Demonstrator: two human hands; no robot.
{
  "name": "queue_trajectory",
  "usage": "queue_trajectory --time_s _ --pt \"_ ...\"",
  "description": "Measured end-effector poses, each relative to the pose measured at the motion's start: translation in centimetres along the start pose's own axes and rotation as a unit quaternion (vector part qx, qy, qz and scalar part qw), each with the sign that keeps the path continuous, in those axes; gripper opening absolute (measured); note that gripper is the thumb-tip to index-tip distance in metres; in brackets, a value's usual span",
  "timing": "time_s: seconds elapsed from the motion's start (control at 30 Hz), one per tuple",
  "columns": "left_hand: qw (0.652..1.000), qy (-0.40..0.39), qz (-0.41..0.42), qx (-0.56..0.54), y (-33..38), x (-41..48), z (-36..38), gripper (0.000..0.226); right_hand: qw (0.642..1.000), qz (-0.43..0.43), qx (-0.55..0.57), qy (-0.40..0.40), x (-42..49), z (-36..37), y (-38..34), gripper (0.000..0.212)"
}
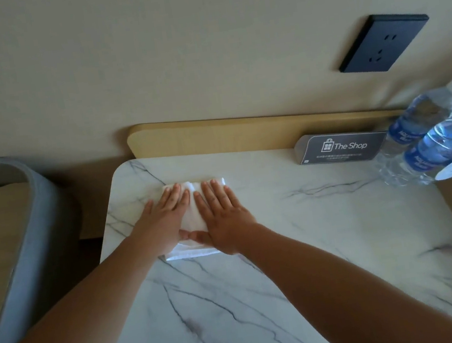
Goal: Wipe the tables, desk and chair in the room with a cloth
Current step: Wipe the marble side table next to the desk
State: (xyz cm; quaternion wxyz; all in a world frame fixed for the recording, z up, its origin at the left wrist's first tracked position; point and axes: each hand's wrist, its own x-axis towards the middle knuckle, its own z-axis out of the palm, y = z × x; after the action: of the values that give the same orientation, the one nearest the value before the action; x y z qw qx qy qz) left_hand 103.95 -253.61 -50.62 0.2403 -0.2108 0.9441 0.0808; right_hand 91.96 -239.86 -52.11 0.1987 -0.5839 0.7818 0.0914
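white folded cloth (195, 219), flat on marble table (298, 219)

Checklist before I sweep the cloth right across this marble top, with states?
1. The left hand and right hand press flat on the folded white cloth: ok.
2. Cloth lies on the white marble-pattern tabletop: ok.
3. Rightward path free: not ok; the grey "The Shop" sign card and two clear plastic water bottles stand at the back right.
4. Cloth damp: cannot tell.
5. Near tabletop already wiped: cannot tell.
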Motion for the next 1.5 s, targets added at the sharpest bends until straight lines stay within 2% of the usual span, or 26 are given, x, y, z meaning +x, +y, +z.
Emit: queue_trajectory --time_s 0.37,0.53,0.6,0.67,0.83,1.07,1.3,1.5 --pt "0.999 0.011 -0.023 -0.029 -1.0 3.9 -2.6 0.098 0.999 -0.007 0.001 0.034 3.8 -1.6 2.3 0.102" --pt "0.998 0.021 -0.034 -0.044 -0.7 5.0 -2.5 0.096 0.998 -0.008 0.002 0.064 3.9 -1.3 3.7 0.094" --pt "0.998 0.025 -0.034 -0.041 -0.2 5.2 -2.5 0.095 0.997 -0.003 0.007 0.072 3.6 -1.1 4.1 0.098" --pt "0.998 0.024 -0.027 -0.044 0.5 5.6 -2.5 0.095 0.997 0.012 0.015 0.081 3.0 -0.8 4.5 0.107" --pt "0.999 0.019 0.006 -0.043 3.1 6.3 -2.2 0.092 0.995 0.059 0.029 0.073 0.2 -0.1 5.4 0.1" --pt "0.996 0.029 0.073 -0.04 8.1 5.3 -1.4 0.09 0.989 0.118 0.05 0.072 -5.0 2.4 6.9 0.115" --pt "0.993 0.023 0.115 -0.024 12.4 5.5 -1.3 0.097 0.985 0.144 0.039 0.087 -9.0 3.8 9.0 0.107" --pt "0.99 0.029 0.136 -0.024 16.7 6.6 -1.7 0.093 0.98 0.177 0.038 0.08 -11.5 5.0 12.4 0.086"
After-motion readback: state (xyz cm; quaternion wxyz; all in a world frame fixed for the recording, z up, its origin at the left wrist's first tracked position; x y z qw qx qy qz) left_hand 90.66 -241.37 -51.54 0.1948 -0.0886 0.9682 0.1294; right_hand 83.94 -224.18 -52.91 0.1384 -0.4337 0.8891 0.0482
